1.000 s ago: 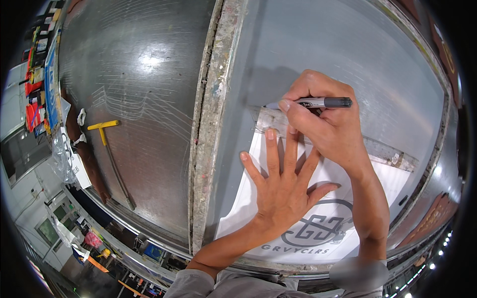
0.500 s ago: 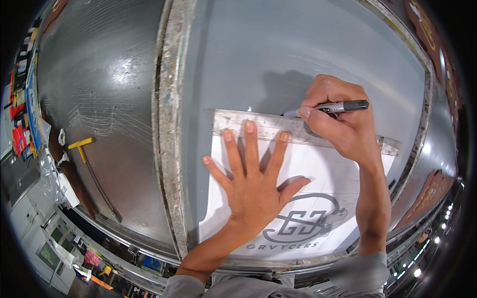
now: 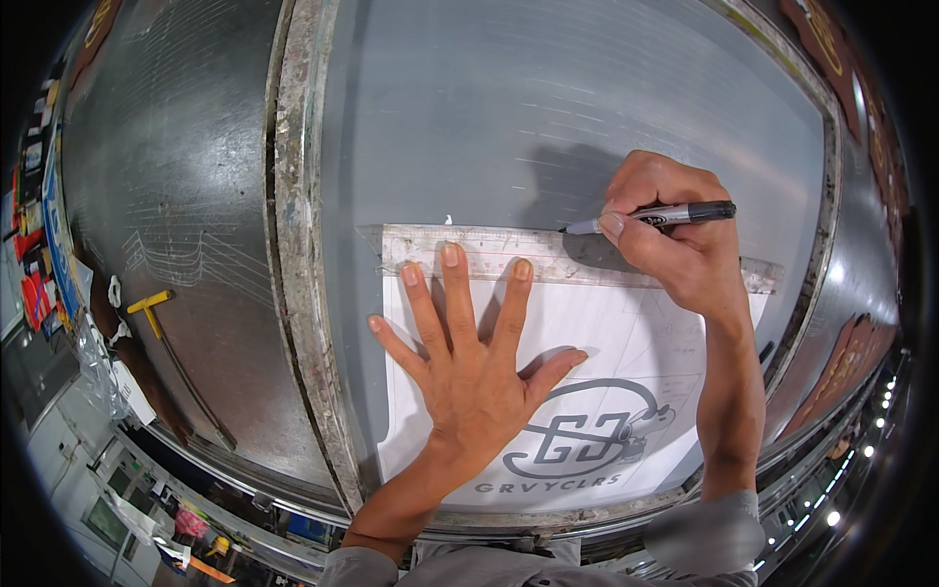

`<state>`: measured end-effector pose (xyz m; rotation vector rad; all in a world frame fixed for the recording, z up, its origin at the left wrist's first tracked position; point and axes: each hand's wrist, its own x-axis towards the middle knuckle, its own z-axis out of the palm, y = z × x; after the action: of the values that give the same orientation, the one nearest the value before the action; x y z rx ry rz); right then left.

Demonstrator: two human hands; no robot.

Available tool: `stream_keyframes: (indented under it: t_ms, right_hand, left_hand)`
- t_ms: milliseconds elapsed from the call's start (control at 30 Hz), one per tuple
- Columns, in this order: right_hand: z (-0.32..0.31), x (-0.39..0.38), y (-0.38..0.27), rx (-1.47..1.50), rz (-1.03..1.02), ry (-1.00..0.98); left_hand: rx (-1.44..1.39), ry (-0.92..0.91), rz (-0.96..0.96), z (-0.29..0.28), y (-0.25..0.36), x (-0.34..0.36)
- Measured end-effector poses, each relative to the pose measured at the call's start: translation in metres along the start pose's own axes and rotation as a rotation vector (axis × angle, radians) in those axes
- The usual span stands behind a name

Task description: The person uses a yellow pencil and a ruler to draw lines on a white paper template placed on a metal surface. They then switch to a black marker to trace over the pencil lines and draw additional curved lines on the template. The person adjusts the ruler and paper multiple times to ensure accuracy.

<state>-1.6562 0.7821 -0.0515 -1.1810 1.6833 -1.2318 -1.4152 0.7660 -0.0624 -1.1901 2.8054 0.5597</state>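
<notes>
My left hand [image 3: 468, 377] lies with fingers spread, its fingertips pressing on a clear, smudged ruler [image 3: 558, 256]. The palm is over a white paper sheet [image 3: 626, 338] that bears a dark printed logo. In my right hand [image 3: 675, 230] is a grey marker pen [image 3: 675, 213] with a black end. Its tip points left and meets the ruler's far edge, to the right of my left fingers. Ruler and sheet lie on a grey framed panel [image 3: 440, 117], probably a printing screen. Part of the ruler is hidden under my right hand.
A worn, paint-stained frame bar [image 3: 301, 196] runs along the panel's left side. Beyond it, a dark surface [image 3: 186, 88] carries a yellow-handled T-shaped tool [image 3: 152, 301]. Brown stained patches [image 3: 841, 367] show on the right. Plastic wrap [image 3: 96, 338] lies at the far left.
The marker tip has slid a little to the right along the ruler's edge. My left hand stays on the ruler. The whole view has shifted slightly.
</notes>
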Motion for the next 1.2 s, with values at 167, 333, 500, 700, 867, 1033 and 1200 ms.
stream_keyframes:
  t_ms: [167, 333, 500, 700, 867, 1033, 1200]
  right_hand:
    - [-0.001, -0.001, -0.002, 0.046, 0.031, 0.0]
    - [-0.002, -0.004, 0.003, 0.071, 0.023, 0.005]
    - [-0.006, -0.022, -0.006, -0.098, -0.046, 0.205]
    - [-0.01, -0.117, 0.013, -0.578, -0.086, 0.263]
    - [0.023, -0.167, -0.007, -0.439, -0.021, 0.179]
    - [0.021, -0.19, -0.004, -0.569, -0.024, 0.289]
    - [-0.004, -0.226, 0.003, -0.76, 0.111, 0.465]
  left_hand:
    - [0.014, 0.002, 0.001, 0.0, 0.0, 0.0]
    - [0.014, 0.019, 0.004, 0.002, 0.0, 0.0]
    - [0.022, 0.018, 0.011, -0.003, 0.001, 0.0]
    - [-0.032, 0.108, 0.068, 0.0, -0.008, -0.005]
    - [-0.012, 0.122, -0.004, -0.002, -0.006, -0.003]
    - [0.047, 0.191, -0.068, 0.006, 0.011, 0.0]
    - [0.098, 0.258, -0.193, 0.021, 0.026, 0.008]
